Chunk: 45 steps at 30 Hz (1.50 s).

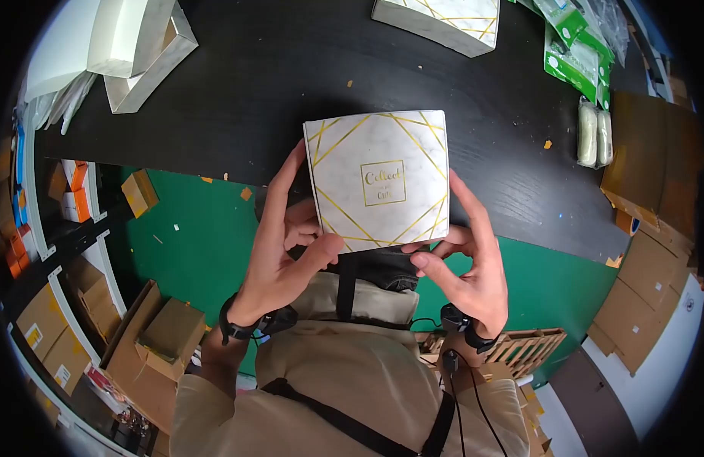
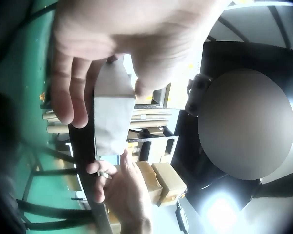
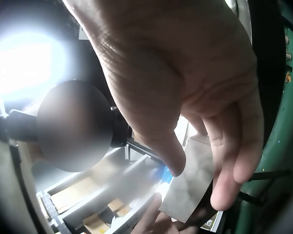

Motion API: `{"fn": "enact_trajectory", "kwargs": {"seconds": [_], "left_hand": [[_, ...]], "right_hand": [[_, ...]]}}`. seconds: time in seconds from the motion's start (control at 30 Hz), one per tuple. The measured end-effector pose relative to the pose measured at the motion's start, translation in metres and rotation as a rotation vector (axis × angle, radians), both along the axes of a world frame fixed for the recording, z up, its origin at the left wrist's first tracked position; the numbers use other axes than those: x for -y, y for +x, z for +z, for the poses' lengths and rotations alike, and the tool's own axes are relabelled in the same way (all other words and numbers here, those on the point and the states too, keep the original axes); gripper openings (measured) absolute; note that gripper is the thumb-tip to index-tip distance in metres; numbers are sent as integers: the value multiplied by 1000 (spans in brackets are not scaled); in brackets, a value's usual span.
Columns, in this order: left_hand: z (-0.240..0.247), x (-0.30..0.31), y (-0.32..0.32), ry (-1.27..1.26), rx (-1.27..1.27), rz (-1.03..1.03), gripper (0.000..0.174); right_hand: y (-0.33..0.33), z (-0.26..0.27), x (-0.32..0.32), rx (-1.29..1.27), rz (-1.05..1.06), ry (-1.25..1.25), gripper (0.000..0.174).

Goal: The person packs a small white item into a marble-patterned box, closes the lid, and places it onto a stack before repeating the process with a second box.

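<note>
A closed white marbled gift box with gold lines and gold lettering on its lid is held at the near edge of the black table. My left hand grips its left side, index finger along the edge and thumb by the near left corner. From the other side my right hand grips it, with the thumb by the near right corner. In the left wrist view the plain side of the gift box spans between both hands. The right wrist view shows the gift box between thumb and fingers.
Open white boxes stand at the far left of the black table. Another marbled box lies at the back. Green packets and wrapped white rolls lie on the right. Shelving with cartons stands left.
</note>
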<state>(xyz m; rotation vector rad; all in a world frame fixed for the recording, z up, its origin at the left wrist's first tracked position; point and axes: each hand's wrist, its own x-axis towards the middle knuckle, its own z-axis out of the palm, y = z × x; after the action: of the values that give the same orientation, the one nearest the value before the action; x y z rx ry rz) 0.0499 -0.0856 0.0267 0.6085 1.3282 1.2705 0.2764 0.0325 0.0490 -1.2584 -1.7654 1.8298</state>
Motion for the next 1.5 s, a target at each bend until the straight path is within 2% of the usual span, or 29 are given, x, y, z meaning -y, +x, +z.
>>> {"fn": "enact_trajectory", "kwargs": {"seconds": [0.2,0.33,0.43,0.47,0.57,0.7,0.87,0.97,1.07,1.17,1.5], "left_hand": [[1,-2,-3,-14,80,19,94],[4,-4,-3,-24,68,65,92],[3,-5,-3,-22,52,72,92],[3,-6,-3,-20,44,65,92],[-6,-5,0,2,43,67,94],[-16,-7,3,37,61,98,96],[-28,-12,9,86,94,119,98],[-32,-15,12,119,116,128,98],[-34,-16,10,130,131,145,99],[-40,-17,7,203,17,116,101],[-45,-16,4,211,72,96,104]], "right_hand": [[-1,3,-4,21,102,92,81],[-5,9,-11,41,137,134,70],[-8,11,-26,37,204,281,45],[-11,10,-28,35,202,282,45],[-24,4,-36,-141,-92,241,27],[-36,-23,-43,-299,-258,337,20],[-44,-28,-47,-250,-291,352,18],[-47,-26,-51,-137,-231,341,17],[-45,-31,-50,-143,-240,367,16],[-44,-33,-50,-136,-240,392,16],[-43,-34,-51,-128,-230,442,16]]}}
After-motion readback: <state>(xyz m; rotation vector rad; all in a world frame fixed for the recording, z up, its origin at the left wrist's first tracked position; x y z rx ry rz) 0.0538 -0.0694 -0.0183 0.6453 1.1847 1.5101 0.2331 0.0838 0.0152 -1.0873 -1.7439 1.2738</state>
